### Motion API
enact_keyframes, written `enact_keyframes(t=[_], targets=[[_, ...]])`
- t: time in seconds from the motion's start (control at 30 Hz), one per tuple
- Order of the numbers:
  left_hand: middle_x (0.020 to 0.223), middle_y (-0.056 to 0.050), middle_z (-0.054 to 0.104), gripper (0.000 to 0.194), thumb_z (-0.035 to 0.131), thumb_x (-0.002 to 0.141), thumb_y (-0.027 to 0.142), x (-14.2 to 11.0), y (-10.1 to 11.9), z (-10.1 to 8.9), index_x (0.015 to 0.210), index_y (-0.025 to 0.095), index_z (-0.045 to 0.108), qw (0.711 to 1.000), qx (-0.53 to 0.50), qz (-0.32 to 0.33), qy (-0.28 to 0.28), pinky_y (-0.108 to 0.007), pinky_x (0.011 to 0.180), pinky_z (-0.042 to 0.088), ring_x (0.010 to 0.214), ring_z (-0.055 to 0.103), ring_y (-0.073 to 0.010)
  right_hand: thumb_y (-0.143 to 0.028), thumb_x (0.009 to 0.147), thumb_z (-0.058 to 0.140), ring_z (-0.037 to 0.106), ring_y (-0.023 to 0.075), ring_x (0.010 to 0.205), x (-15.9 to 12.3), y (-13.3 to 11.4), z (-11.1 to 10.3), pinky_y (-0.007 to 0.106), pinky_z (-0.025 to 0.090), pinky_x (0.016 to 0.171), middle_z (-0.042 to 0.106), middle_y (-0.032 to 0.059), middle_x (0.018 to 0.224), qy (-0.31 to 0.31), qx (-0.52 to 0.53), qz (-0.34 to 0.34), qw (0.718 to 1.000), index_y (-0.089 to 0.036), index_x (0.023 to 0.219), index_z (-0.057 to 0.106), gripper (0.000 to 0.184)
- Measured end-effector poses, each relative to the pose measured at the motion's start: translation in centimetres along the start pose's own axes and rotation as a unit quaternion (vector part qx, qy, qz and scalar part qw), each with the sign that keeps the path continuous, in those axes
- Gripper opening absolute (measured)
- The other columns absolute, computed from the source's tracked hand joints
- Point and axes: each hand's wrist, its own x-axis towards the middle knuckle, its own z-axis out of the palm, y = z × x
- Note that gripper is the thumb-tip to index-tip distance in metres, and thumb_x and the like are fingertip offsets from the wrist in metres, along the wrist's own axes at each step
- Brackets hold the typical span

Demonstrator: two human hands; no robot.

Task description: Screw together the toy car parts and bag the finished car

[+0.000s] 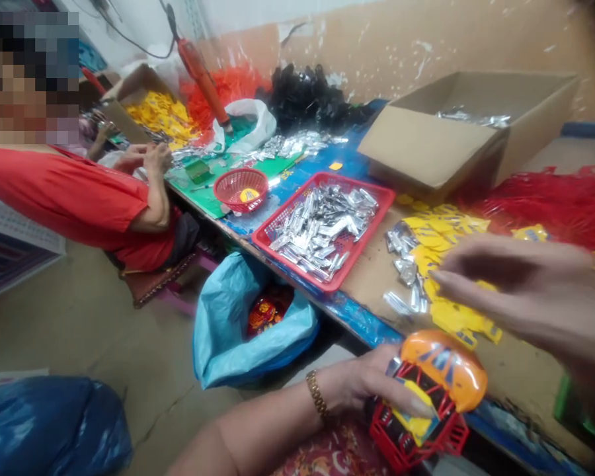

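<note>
And my left hand pinches the toy: light, stiff, slick-shelled, I'd say, best held by its red frame, right hand spread.

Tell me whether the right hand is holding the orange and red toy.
No, the left hand grips the toy, and the right hand is apart from it.

Bright light throws glare off the silver pieces, while the right hand looks blurred.
</note>
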Motion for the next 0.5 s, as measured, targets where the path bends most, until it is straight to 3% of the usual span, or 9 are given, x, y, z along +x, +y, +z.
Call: enact_keyframes(t=[0.07, 0.17, 0.2, 0.23, 0.33, 0.5], targets=[[0.099, -0.009, 0.074, 0.068, 0.085, 0.051, 0.019, -1.2, 0.5, -0.3, 0.117, 0.014, 0.069, 1.0, 0.002, 0.015, 0.003, -0.024, 0.069, 0.052, 0.073, 0.065, -0.0142, -0.031, 0.087, 0.06, 0.053, 0.0102, 0.052, 3.5, 0.6, 2.4, 0.024, 0.043, 0.049, 0.06, 0.0014, 0.061, -0.076, -0.001, -0.038, 0.996, -0.018, 0.073, 0.063, 0.019], [0.105, -0.009, 0.072, 0.075, 0.085, 0.051, 0.018, -2.8, 1.2, -0.9, 0.123, 0.017, 0.065, 0.998, -0.011, 0.043, 0.044, -0.025, 0.073, 0.052, 0.08, 0.066, -0.0169, -0.016, 0.085, 0.055, 0.056, 0.0109, 0.062, 8.4, 1.3, 6.5, 0.025, 0.041, 0.059, 0.065, 0.0019, 0.071, -0.167, -0.136, -0.022, 0.976, -0.016, 0.084, 0.067, 0.012], [0.106, -0.009, 0.072, 0.076, 0.086, 0.05, 0.017, -3.3, 1.4, -1.1, 0.123, 0.017, 0.065, 0.997, -0.016, 0.046, 0.058, -0.026, 0.074, 0.052, 0.082, 0.066, -0.0179, -0.012, 0.081, 0.058, 0.059, 0.013, 0.069, 9.6, 1.3, 7.8, 0.025, 0.04, 0.061, 0.067, 0.0027, 0.076, -0.197, -0.171, -0.02, 0.965, -0.016, 0.088, 0.069, 0.014], [0.106, -0.009, 0.072, 0.077, 0.085, 0.049, 0.017, -3.7, 1.6, -1.2, 0.123, 0.017, 0.065, 0.996, -0.02, 0.048, 0.071, -0.026, 0.075, 0.052, 0.083, 0.066, -0.0185, -0.013, 0.081, 0.058, 0.061, 0.0155, 0.076, 10.7, 1.3, 9.0, 0.026, 0.039, 0.062, 0.069, 0.0032, 0.083, -0.262, -0.273, -0.013, 0.926, -0.019, 0.096, 0.069, 0.02], [0.099, -0.007, 0.072, 0.072, 0.085, 0.048, 0.017, -4.7, 2.2, -1.5, 0.118, 0.016, 0.067, 0.995, -0.025, 0.05, 0.086, -0.026, 0.076, 0.051, 0.082, 0.064, -0.0179, -0.014, 0.072, 0.067, 0.063, 0.0199, 0.079, 12.6, 1.5, 12.0, 0.026, 0.032, 0.057, 0.07, 0.0053, 0.086, -0.343, -0.334, -0.018, 0.878, -0.02, 0.097, 0.071, 0.025], [0.095, -0.007, 0.072, 0.072, 0.085, 0.047, 0.017, -5.1, 2.9, -1.3, 0.116, 0.016, 0.066, 0.991, -0.03, 0.063, 0.11, -0.026, 0.073, 0.049, 0.081, 0.064, -0.0192, -0.013, 0.067, 0.07, 0.062, 0.019, 0.077, 13.3, 2.5, 14.2, 0.026, 0.031, 0.058, 0.07, 0.008, 0.085, -0.371, -0.343, -0.038, 0.862, -0.016, 0.084, 0.069, 0.017]])
